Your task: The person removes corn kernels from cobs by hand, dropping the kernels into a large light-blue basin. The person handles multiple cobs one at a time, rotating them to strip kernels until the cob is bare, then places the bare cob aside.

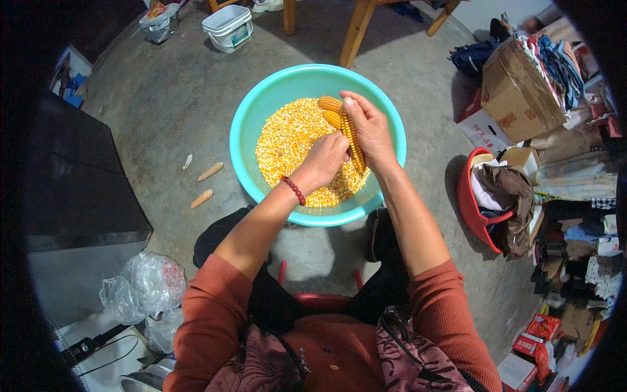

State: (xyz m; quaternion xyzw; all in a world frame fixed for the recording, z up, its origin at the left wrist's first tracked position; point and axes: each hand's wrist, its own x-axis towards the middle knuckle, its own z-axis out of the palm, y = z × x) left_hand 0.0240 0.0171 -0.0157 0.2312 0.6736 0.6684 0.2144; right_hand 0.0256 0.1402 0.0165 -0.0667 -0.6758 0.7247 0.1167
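Observation:
A turquoise plastic basin [238, 161] stands on the floor before me, with loose yellow corn kernels [289, 132] spread over its bottom. My right hand [370, 130] is closed around an ear of corn [353, 147], held over the basin's right half. My left hand [329, 156], with a beaded bracelet at the wrist, presses against the left side of that ear; its fingers are curled, and their tips are partly hidden. Two more ears of corn [329, 103] lie on the kernels just beyond my hands.
Two bare corncobs [210, 171] lie on the concrete floor left of the basin. A white bucket [228, 29] and wooden furniture legs [356, 34] stand beyond it. At right are a red basket of clothes [470, 196] and a cardboard box [519, 90]; plastic bags [152, 286] lie at lower left.

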